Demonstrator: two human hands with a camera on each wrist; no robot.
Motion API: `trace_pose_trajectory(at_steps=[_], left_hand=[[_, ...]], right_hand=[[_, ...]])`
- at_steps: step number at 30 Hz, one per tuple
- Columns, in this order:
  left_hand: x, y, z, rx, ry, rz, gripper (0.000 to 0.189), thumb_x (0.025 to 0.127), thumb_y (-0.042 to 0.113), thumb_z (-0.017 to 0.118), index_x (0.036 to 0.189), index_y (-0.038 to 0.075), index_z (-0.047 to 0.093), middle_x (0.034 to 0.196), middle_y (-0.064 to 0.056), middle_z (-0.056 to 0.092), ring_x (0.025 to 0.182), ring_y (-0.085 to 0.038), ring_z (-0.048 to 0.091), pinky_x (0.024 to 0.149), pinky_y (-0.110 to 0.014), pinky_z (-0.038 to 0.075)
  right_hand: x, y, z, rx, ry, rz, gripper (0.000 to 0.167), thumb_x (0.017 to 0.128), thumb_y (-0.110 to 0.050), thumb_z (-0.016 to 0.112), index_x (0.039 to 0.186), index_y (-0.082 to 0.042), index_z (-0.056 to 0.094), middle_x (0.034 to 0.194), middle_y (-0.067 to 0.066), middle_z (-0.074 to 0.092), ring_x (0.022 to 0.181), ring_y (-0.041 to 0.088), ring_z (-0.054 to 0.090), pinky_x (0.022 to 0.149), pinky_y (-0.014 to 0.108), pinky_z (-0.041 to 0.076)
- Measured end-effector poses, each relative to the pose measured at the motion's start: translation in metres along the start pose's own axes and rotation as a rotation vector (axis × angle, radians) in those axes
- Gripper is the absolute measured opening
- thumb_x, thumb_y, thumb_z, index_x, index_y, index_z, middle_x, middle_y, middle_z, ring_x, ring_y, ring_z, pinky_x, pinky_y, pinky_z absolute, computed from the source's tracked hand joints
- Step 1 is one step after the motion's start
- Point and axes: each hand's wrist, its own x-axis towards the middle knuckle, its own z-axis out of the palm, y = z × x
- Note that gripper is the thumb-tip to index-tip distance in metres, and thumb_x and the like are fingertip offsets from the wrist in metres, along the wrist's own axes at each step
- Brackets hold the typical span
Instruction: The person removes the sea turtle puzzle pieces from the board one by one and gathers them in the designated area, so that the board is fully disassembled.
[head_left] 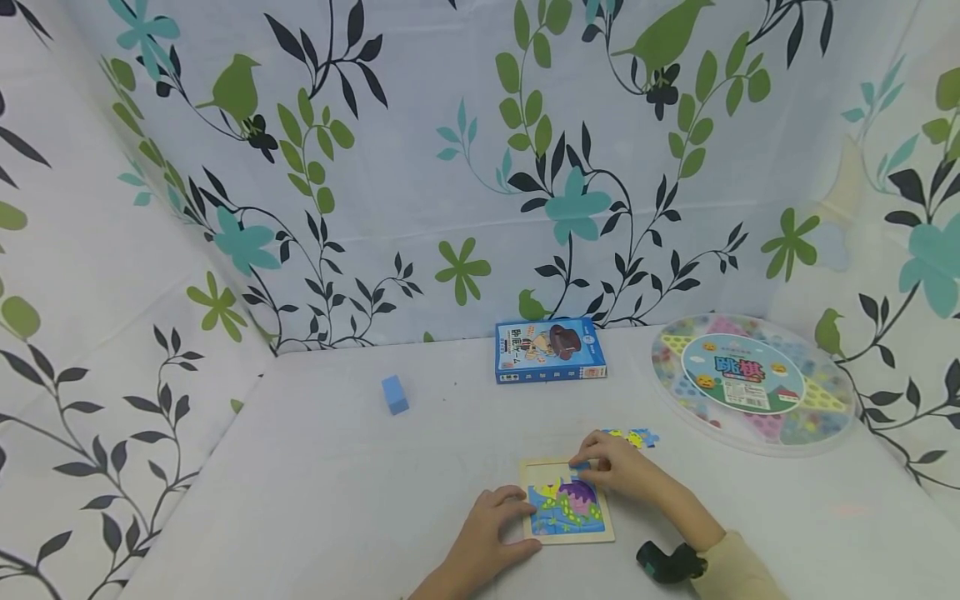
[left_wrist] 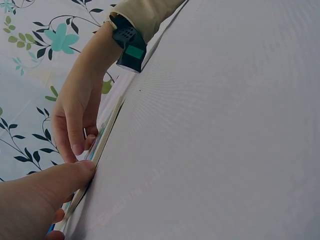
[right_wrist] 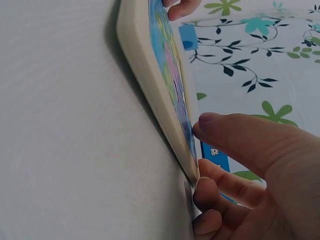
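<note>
A small wooden-framed jigsaw puzzle (head_left: 568,508), with a purple, pink and green picture on blue, lies on the white tabletop. My left hand (head_left: 487,531) holds its left side, thumb by the near corner and fingers over the left edge; in the left wrist view the thumb (left_wrist: 75,177) lies along the frame. At the far right corner my right hand (head_left: 622,468) pinches a blue puzzle piece (head_left: 581,471), mostly hidden by the fingers. Thumb and fingertips of the right hand (right_wrist: 240,170) are right at the frame's corner in the right wrist view. Loose yellow-and-blue puzzle pieces (head_left: 641,437) lie just beyond that hand.
A blue game box (head_left: 551,350) lies at the back against the patterned cloth (head_left: 405,167). To its right is a large round Chinese checkers set (head_left: 750,379) under a clear lid. A small blue block (head_left: 395,395) sits back left. The right wrist wears a dark camera (head_left: 667,562).
</note>
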Motion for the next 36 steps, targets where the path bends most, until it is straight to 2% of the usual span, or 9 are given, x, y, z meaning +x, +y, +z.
trace_pose_trajectory(at_steps=[10,17,30,36], left_hand=[[-0.0004,0.0005,-0.0003,-0.001,-0.008,-0.006,0.039,0.077,0.042,0.065,0.104,0.014,0.064,0.112,0.002,0.052,0.089,-0.009,0.042,0.077,-0.026,0.040],[0.0002,0.0004,0.0000,-0.002,-0.007,-0.005,0.040,0.076,0.042,0.065,0.104,0.014,0.064,0.112,0.002,0.052,0.089,-0.008,0.042,0.077,-0.025,0.040],[0.0004,0.0006,-0.0003,-0.001,-0.013,-0.016,0.039,0.077,0.042,0.065,0.104,0.014,0.064,0.113,0.003,0.052,0.090,-0.009,0.042,0.078,-0.026,0.040],[-0.0002,0.0023,-0.0013,0.000,-0.028,-0.036,0.039,0.077,0.043,0.064,0.105,0.015,0.063,0.114,0.003,0.051,0.093,-0.010,0.042,0.080,-0.029,0.040]], right_hand=[[-0.0008,0.0017,0.0022,-0.026,-0.005,-0.016,0.017,0.083,-0.016,0.064,0.098,-0.011,0.069,0.094,-0.004,0.047,0.069,0.010,0.043,0.058,0.023,0.040],[0.0003,-0.0007,0.0018,-0.084,-0.026,-0.064,0.013,0.083,-0.015,0.063,0.094,-0.013,0.070,0.093,-0.004,0.045,0.068,0.008,0.042,0.058,0.023,0.040],[0.0004,-0.0031,0.0023,-0.118,-0.041,-0.052,0.022,0.082,-0.013,0.063,0.104,-0.010,0.067,0.095,-0.003,0.043,0.065,0.007,0.042,0.056,0.022,0.039],[0.0001,-0.0041,0.0037,-0.129,-0.032,-0.064,0.021,0.082,-0.010,0.063,0.102,-0.010,0.067,0.094,-0.004,0.043,0.067,0.007,0.041,0.057,0.022,0.039]])
